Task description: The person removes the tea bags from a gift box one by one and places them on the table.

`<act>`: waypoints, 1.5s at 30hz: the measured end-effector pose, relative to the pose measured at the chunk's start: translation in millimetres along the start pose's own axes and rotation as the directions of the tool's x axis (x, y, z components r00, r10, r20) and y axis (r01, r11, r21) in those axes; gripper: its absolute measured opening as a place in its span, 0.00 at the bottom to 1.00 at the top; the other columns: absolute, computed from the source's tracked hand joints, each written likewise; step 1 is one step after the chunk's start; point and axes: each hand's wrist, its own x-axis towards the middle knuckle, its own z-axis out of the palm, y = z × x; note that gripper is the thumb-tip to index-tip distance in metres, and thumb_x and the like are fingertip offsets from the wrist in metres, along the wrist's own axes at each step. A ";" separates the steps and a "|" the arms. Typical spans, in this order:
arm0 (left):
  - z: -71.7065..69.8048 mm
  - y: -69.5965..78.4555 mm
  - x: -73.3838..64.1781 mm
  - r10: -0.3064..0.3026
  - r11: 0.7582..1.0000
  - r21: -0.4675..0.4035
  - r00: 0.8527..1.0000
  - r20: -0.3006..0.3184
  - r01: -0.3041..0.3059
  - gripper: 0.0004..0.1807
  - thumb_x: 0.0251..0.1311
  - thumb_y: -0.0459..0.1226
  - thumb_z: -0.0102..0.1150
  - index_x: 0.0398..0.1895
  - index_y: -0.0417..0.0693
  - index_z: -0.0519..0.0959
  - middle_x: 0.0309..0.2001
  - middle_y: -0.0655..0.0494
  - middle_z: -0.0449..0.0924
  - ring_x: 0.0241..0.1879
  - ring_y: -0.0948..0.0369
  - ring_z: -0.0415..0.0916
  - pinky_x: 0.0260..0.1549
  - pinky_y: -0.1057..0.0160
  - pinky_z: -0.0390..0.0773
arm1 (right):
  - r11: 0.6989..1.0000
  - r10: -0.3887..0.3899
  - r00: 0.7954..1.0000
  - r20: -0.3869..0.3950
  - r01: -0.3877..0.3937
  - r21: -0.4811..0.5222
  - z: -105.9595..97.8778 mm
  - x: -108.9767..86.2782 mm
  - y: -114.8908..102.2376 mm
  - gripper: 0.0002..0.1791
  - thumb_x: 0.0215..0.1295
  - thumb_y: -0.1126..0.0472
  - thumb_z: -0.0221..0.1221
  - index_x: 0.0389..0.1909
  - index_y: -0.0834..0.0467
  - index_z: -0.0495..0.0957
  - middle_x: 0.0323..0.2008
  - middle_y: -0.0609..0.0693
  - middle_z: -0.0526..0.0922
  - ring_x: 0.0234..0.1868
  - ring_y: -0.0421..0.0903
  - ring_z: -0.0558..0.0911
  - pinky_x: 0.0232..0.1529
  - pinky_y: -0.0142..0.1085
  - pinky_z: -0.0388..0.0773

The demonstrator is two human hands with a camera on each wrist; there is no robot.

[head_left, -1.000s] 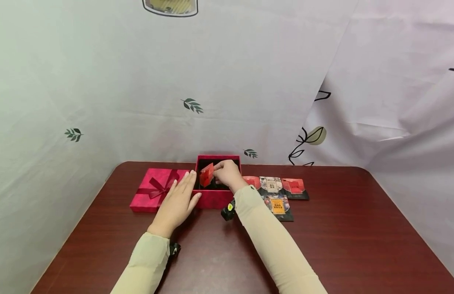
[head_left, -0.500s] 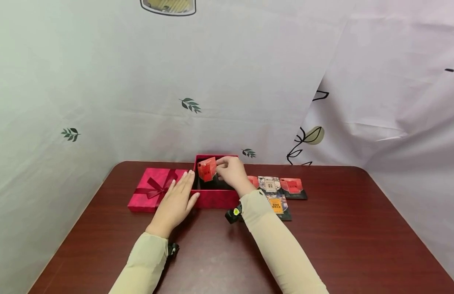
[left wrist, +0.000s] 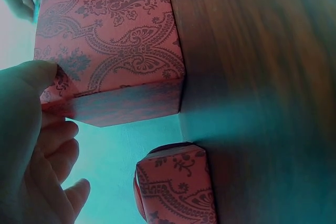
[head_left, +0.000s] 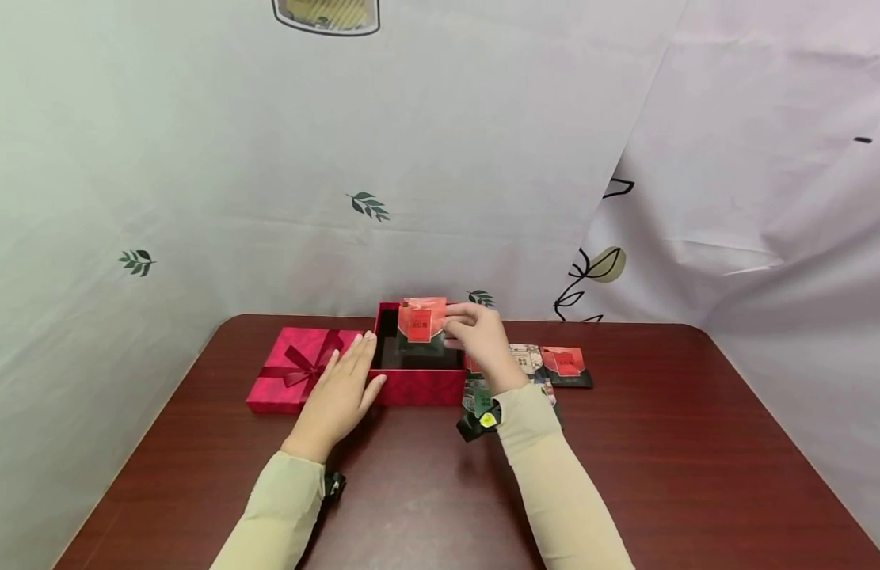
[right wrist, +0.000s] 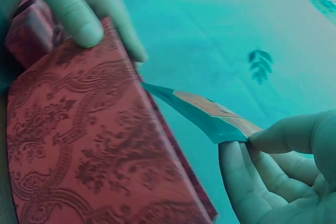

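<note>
My right hand (head_left: 478, 336) pinches a red-and-black tea sachet (head_left: 420, 326) by its right edge. The sachet is held up over the open red box (head_left: 421, 388), whose inside looks dark. In the right wrist view, thumb and fingers grip the sachet's (right wrist: 210, 111) near end, while its far end comes close to the box rim. My left hand (head_left: 334, 396) rests at the box's left front corner with fingers extended. The left wrist view shows its thumb (left wrist: 39, 74) on the patterned front wall (left wrist: 121, 35) and the other fingers beside the left wall.
The red lid (head_left: 293, 388) with a dark ribbon bow lies left of the box. To the right, several sachets (head_left: 566, 364) lie on the brown table (head_left: 660, 475), partly behind the right hand and wrist. A pale cloth backdrop (head_left: 440, 158) hangs behind the table.
My right hand has lifted the sachet up from inside the box and moved right, turning its printed face toward the head camera. The left hand has stayed at the box corner.
</note>
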 end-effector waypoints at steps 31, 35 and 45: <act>0.4 -0.5 -1.7 0.006 1.000 -0.009 1.000 0.001 -0.006 0.39 0.72 0.46 0.57 0.79 0.38 0.56 0.78 0.42 0.56 0.78 0.46 0.52 0.74 0.40 0.53 | 1.000 0.012 0.998 0.066 -0.012 -0.001 -124.4 -57.2 -5.9 0.23 0.73 0.67 0.56 0.63 0.76 0.68 0.37 0.42 0.86 0.38 0.38 0.83 0.42 0.32 0.85; 0.9 -0.5 -1.2 0.012 1.000 -0.006 1.000 -0.014 -0.012 0.40 0.71 0.45 0.59 0.78 0.37 0.57 0.77 0.42 0.57 0.77 0.45 0.54 0.73 0.40 0.55 | 1.000 0.020 0.997 0.079 -0.019 -0.015 -137.8 -61.2 -3.5 0.19 0.72 0.69 0.55 0.59 0.75 0.70 0.37 0.44 0.84 0.36 0.38 0.83 0.40 0.33 0.85; 0.2 0.9 -1.5 0.010 1.000 -0.008 1.000 -0.014 -0.010 0.39 0.71 0.45 0.59 0.78 0.36 0.58 0.77 0.41 0.58 0.77 0.45 0.53 0.73 0.40 0.54 | 0.993 0.072 0.991 0.110 -0.061 -0.100 -167.1 -63.4 3.7 0.07 0.72 0.70 0.53 0.46 0.69 0.73 0.35 0.48 0.79 0.34 0.39 0.83 0.39 0.34 0.86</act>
